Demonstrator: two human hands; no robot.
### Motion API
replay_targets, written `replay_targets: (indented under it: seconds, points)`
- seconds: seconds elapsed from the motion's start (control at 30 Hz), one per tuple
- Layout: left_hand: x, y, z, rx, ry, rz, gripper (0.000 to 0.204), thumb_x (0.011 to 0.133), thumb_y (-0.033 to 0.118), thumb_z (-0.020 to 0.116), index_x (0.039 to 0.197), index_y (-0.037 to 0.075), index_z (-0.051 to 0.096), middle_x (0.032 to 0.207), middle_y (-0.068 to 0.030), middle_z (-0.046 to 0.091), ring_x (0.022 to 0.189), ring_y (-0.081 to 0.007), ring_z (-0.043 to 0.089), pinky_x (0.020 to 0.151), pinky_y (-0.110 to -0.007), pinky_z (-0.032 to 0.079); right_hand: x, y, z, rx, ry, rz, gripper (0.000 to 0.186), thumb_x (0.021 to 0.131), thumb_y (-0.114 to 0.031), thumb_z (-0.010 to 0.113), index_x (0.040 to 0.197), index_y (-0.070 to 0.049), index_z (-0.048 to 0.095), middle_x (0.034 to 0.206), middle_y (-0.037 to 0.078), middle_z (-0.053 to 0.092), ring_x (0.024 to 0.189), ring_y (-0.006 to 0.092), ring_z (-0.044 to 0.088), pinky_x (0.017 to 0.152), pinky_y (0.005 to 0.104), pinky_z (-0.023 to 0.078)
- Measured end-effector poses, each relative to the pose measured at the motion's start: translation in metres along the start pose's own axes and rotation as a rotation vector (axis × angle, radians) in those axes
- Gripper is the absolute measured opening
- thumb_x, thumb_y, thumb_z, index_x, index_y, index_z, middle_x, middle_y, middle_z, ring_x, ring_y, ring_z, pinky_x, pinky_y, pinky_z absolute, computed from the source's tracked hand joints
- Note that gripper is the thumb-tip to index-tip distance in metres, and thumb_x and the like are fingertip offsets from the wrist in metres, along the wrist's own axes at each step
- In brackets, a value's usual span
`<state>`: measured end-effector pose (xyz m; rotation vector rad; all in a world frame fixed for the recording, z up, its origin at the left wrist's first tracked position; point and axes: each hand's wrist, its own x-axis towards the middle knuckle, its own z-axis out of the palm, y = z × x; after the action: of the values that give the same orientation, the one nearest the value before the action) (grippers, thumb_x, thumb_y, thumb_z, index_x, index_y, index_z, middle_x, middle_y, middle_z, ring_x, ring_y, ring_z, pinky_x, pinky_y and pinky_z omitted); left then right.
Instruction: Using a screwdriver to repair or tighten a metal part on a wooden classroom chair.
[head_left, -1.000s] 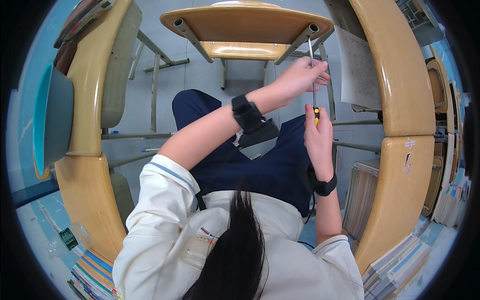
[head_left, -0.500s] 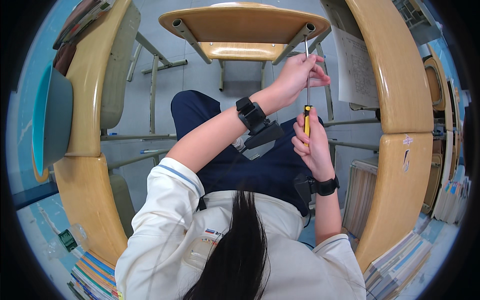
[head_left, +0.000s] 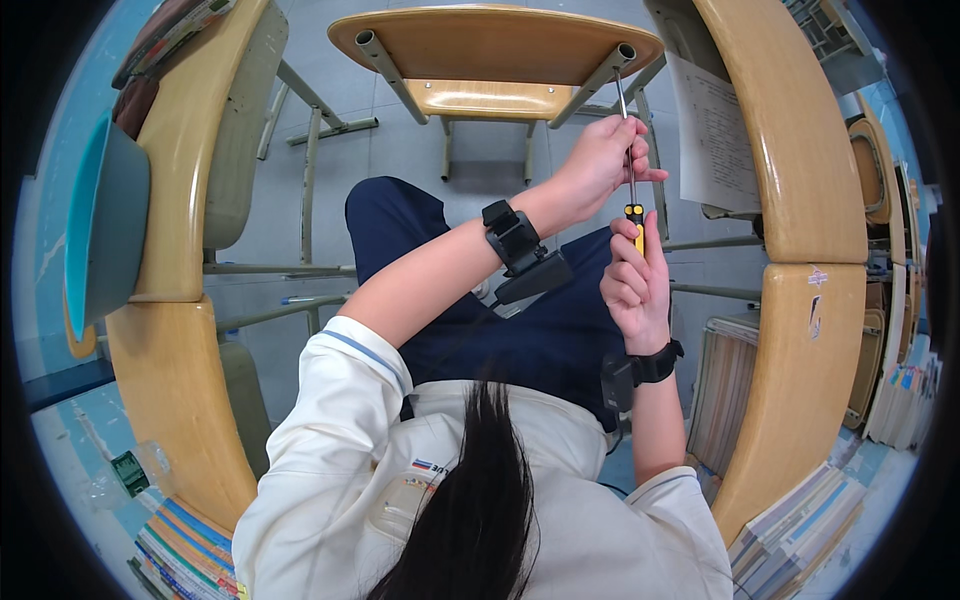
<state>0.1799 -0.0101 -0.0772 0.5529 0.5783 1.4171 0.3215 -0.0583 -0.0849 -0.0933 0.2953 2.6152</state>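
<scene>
A screwdriver [head_left: 639, 238] with a yellow and black handle points away from me, its tip at the underside of the wooden chair seat [head_left: 490, 45], beside the end of a metal tube [head_left: 606, 80]. The fingers of my right hand [head_left: 637, 290] are wrapped round the handle. Farther up, my left hand [head_left: 597, 165] reaches across and pinches the metal shaft, one finger sticking out to the right. The exact spot where the tip meets the chair is too small to make out.
Wooden desks stand on both sides, the left one [head_left: 170, 200] and the right one [head_left: 800, 150]. A printed sheet [head_left: 712, 140] hangs inside the right desk's edge. A teal basin [head_left: 110, 220] is at far left. Books [head_left: 800, 530] are stacked at lower right.
The screwdriver has tilted, its handle shifting to the right and slightly away from me. Both hands moved right with it, and my left fingers have closed more around the shaft.
</scene>
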Motion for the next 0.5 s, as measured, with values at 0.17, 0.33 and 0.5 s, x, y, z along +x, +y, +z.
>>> replay_targets:
  seconds: [0.17,0.33,0.5]
  points:
    - [-0.008,0.006,-0.001,0.085,0.008,0.004,0.022,0.096,0.022,0.034,0.099,0.002,0.041,0.068,0.0014,0.040,0.060,-0.0080,0.044,0.077,-0.033,0.051,0.003,0.013,0.021,-0.863,0.383,-0.139,0.037,0.095,-0.042,0.032,0.082,-0.009,0.042,0.050,-0.005,0.028,0.032,0.0026,0.020,0.030,0.0182,0.013]
    - [-0.012,0.002,0.002,0.164,0.023,-0.086,0.022,0.096,0.023,0.035,0.099,0.002,0.041,0.067,0.0020,0.039,0.058,-0.0075,0.042,0.074,-0.032,0.051,0.011,0.015,0.002,-1.597,0.635,-0.449,0.036,0.095,-0.040,0.035,0.082,-0.007,0.043,0.049,-0.004,0.032,0.032,0.0040,0.023,0.031,0.0196,0.015]
    - [-0.011,0.002,-0.002,0.117,0.021,-0.060,0.020,0.096,0.023,0.036,0.097,0.004,0.041,0.067,0.0032,0.037,0.057,-0.0057,0.040,0.070,-0.029,0.049,0.008,0.014,0.011,-1.275,0.483,-0.313,0.035,0.095,-0.038,0.036,0.085,-0.006,0.045,0.050,-0.003,0.031,0.033,0.0051,0.024,0.030,0.0195,0.018]
